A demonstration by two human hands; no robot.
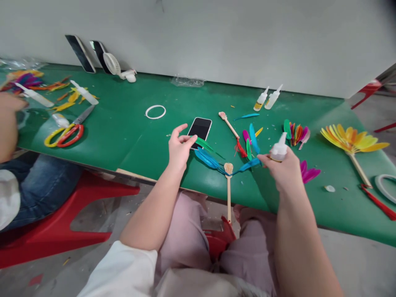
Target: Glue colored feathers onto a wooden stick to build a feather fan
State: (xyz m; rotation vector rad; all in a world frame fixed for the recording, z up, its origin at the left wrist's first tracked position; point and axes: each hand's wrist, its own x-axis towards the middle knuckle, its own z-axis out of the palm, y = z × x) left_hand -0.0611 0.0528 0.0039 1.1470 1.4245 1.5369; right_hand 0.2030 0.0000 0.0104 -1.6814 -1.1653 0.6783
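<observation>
My left hand (pixel 178 147) pinches a green feather (pixel 204 144) just in front of a black phone (pixel 200 128) on the green table (pixel 130 136). My right hand (pixel 282 168) is closed round a small white glue bottle (pixel 279 148) with its nozzle up. Between my hands lies a wooden stick (pixel 229 192) with a round head, and blue feathers (pixel 210 160) fan out from that head to both sides. The stick's handle hangs over the table's front edge above my lap.
Loose coloured feathers (pixel 251 142) and a second wooden stick (pixel 228 122) lie beyond my right hand. A finished yellow feather fan (pixel 352 142) is at the right. Two glue bottles (pixel 267 99), a white ring (pixel 155 111), scissors (pixel 66 133) and another person's knee (pixel 37 185) are around.
</observation>
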